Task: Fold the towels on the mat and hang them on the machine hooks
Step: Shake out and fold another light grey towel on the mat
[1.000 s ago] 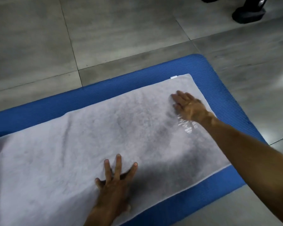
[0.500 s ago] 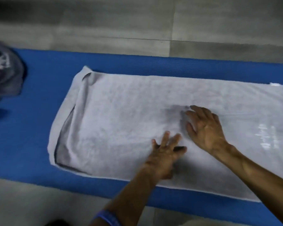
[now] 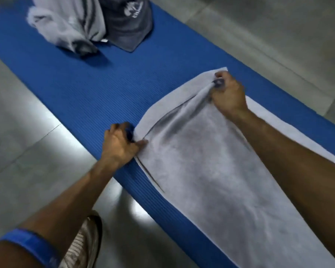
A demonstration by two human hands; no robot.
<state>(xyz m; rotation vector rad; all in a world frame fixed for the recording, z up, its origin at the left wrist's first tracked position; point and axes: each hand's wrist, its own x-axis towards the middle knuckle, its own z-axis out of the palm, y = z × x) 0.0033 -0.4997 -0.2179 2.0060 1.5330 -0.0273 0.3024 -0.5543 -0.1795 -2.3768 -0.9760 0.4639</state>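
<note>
A long light-grey towel lies folded lengthwise on the blue mat, running from the middle to the bottom right. My left hand pinches its near end corner at the mat's near edge. My right hand grips the far end corner, and the cloth there is bunched and slightly lifted. A crumpled light-grey towel and a dark-grey towel with a white logo lie at the mat's top end. No machine hooks are in view.
Grey tiled floor surrounds the mat on both sides. My shoe stands on the floor beside the mat's near edge. A blue band sits on my left forearm.
Both hands left the towel's middle, where they pressed flat, and slid to its left end, each now pinching a corner. The view swung left, bringing the other towels into sight.
</note>
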